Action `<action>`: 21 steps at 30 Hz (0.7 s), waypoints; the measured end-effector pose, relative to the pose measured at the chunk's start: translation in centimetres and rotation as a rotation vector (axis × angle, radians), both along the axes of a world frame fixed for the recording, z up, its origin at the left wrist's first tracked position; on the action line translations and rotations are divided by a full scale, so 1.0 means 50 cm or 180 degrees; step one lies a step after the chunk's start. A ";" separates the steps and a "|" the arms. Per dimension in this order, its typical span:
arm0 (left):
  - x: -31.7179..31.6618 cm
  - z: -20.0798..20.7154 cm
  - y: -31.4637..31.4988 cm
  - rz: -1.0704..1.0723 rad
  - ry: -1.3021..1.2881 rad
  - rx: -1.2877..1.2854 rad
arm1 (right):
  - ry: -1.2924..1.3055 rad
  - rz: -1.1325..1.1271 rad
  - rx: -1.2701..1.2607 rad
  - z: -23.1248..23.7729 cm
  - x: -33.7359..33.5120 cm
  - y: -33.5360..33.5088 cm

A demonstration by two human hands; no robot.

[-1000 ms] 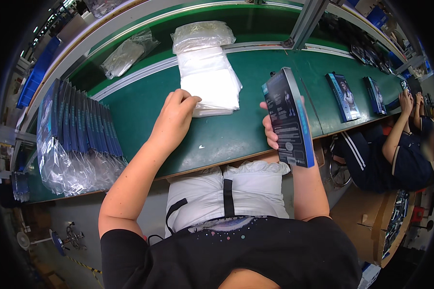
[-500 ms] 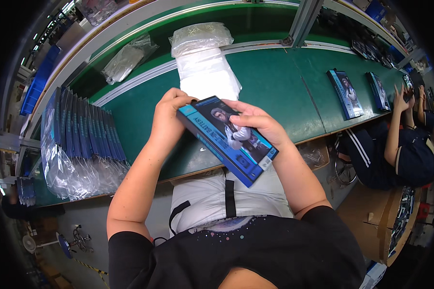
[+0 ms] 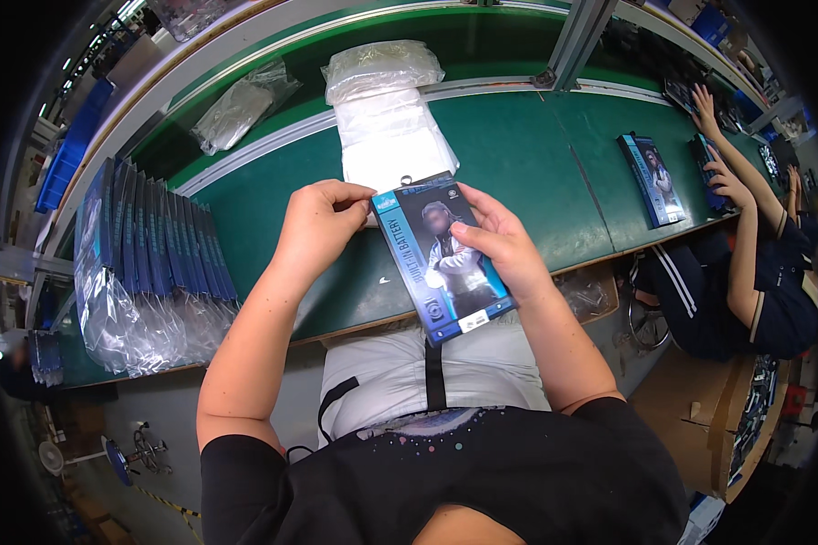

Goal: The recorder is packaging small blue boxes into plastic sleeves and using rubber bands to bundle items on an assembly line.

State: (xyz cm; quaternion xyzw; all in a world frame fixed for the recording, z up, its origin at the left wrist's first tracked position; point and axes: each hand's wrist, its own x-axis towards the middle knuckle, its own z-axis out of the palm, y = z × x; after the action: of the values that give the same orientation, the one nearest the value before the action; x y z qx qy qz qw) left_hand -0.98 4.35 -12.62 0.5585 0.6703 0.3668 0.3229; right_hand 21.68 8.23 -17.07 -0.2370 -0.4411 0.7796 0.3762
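Note:
A flat blue and black retail box (image 3: 432, 263) with a person's picture on its front is tilted in front of me, above the table edge. My right hand (image 3: 500, 238) grips its right side, thumb across the front. Beside the box's upper left corner, my left hand (image 3: 327, 218) has thumb and forefinger pinched together; whatever is between them is hidden. Just behind the box lies a stack of clear and white plastic bags (image 3: 393, 141), partly covered by it.
Several bagged blue boxes (image 3: 159, 241) stand in a row at the left of the green table (image 3: 527, 182). Another box (image 3: 653, 182) lies at the right, near a co-worker's hands (image 3: 729, 182). A loose plastic bag (image 3: 245, 107) rests against the back ledge. A cardboard carton (image 3: 700, 409) stands lower right.
The box has turned more upright and dropped its tilt toward me. My left hand has slid off its upper corner to the left side. The co-worker's hands have reached toward the far box.

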 end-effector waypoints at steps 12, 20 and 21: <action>0.018 -0.014 -0.054 -0.0764 0.1654 0.1749 | -0.0425 -0.0716 -0.0423 0.029 -0.030 -0.029; 0.052 -0.025 -0.061 0.0506 -0.3081 0.0101 | -0.0233 -0.0575 -0.0129 0.026 -0.031 -0.062; 0.082 -0.025 -0.069 0.0592 -0.3747 0.0083 | -0.0728 -0.0417 0.0267 0.017 -0.028 -0.062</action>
State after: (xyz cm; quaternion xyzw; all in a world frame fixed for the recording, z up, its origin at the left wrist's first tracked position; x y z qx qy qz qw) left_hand 3.11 0.90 -13.86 0.2041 0.4201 0.6497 0.5998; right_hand 20.28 5.15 -16.22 -0.3367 -0.4969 0.7021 0.3832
